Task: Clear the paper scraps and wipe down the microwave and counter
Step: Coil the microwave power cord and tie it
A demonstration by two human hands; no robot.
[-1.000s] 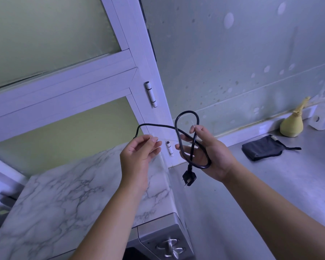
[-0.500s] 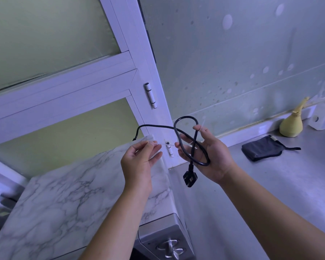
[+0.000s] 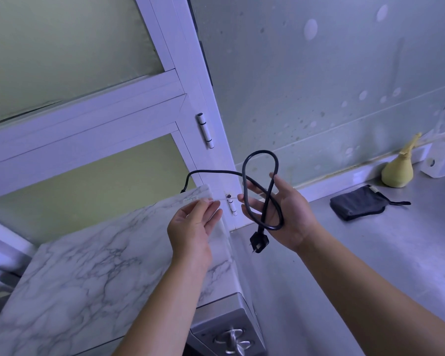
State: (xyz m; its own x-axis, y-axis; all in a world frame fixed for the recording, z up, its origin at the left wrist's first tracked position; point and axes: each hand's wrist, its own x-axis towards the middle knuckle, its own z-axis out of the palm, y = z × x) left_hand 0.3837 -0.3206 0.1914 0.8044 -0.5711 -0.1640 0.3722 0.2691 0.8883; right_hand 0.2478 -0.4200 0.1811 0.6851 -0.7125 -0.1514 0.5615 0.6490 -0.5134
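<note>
Stained grey-green wall closes off the back of the steel bench, and a white window frame with two small hinges boxes in the left. I see open room along the front and middle of the bench, right of the microwave. The microwave stands at the bench's left end, its marble-patterned top just under my hands and its metal knob at the bottom of view. Near the back edge lies a flat dark fabric pouch. Behind it, against the wall, are a pear-shaped yellow cloth bundle and a white container that is cut off at the right.

My right hand is spread wide, palm toward me, with the thumb pinning a glossy black power cord looped in a figure eight. Its plug dangles below. My left hand pinches a thin pale strip; I cannot tell whether it is paper or plastic. A second ago that hand was higher, at the cord. It has since dropped toward the microwave's back corner, and the strip now stretches taut between both hands.
</note>
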